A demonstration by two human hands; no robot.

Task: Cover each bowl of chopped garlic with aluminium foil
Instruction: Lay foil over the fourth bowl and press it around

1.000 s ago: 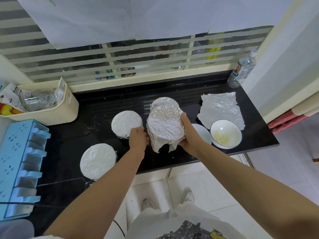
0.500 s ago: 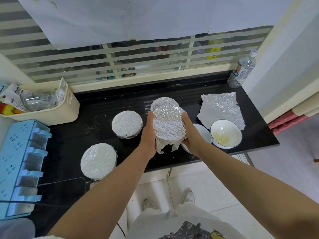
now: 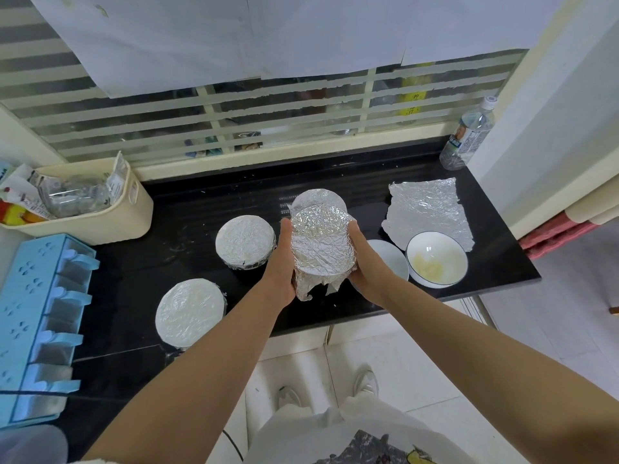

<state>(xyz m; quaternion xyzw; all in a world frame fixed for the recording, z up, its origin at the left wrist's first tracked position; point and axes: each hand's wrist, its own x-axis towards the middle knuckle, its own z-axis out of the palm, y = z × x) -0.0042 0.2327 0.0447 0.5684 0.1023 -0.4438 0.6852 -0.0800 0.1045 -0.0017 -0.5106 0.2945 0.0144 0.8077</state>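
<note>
I hold a foil-wrapped bowl (image 3: 321, 246) above the black counter (image 3: 187, 209), tilted toward me, loose foil hanging at its lower edge. My left hand (image 3: 283, 262) grips its left side and my right hand (image 3: 363, 262) grips its right side. Three other foil-covered bowls stand on the counter: one behind the held bowl (image 3: 318, 197), one at centre left (image 3: 245, 241), one at front left (image 3: 190, 311). An uncovered white bowl with chopped garlic (image 3: 435, 259) sits at right, and another white bowl (image 3: 390, 259) is half hidden behind my right wrist. A loose foil sheet (image 3: 427, 209) lies behind them.
A cream basket (image 3: 97, 219) with packets stands at the back left. A blue compartment rack (image 3: 37, 319) lies at the left edge. A water bottle (image 3: 469, 135) stands in the back right corner. The counter's front edge drops to the tiled floor.
My left hand came off the counter and onto the left side of the foil-wrapped bowl. Both hands now press the foil in around it.
</note>
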